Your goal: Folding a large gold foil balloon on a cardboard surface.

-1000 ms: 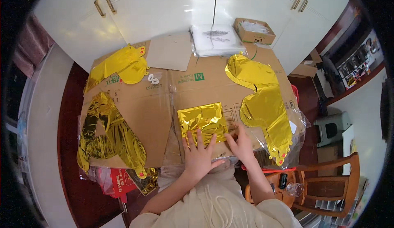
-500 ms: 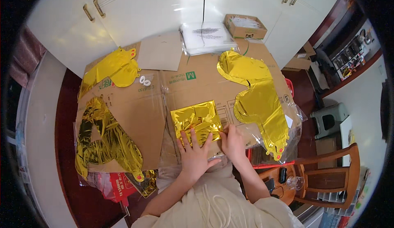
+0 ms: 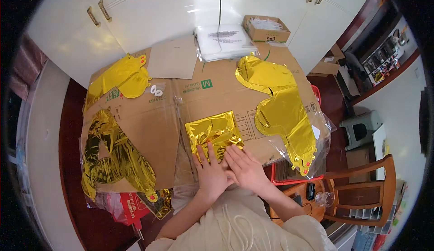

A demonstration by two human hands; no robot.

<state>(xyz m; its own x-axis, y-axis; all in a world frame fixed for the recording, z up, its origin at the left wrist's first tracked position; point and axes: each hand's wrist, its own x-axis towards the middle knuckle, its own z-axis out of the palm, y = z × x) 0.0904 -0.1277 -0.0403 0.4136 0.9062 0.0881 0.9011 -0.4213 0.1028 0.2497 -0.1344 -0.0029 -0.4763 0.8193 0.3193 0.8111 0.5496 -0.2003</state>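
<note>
A gold foil balloon folded into a rough square [image 3: 212,126] lies near the front edge of the cardboard-covered table. My left hand [image 3: 211,174] rests on its near edge with the fingers spread. Beside it, my right hand [image 3: 247,168] lies flat on the near right corner, fingers stretched out. The two thumbs come close together, and the foil under both palms is hidden. To the right stretches a flat, unfolded gold foil balloon [image 3: 285,108]. On the left lies another gold balloon [image 3: 120,154] with a triangular hole, and behind it a third [image 3: 124,77].
Flattened cardboard [image 3: 144,129] covers the table. Along the back are a stack of clear plastic bags [image 3: 224,43] and a small box of white strips [image 3: 266,28], against white cabinets [image 3: 167,16]. White rings [image 3: 156,90] lie left of centre. A wooden chair [image 3: 361,190] stands at the right.
My right hand has gone from pinching at the square's near right corner to lying flat on it, closer to my left hand. The left hand stays on the foil.
</note>
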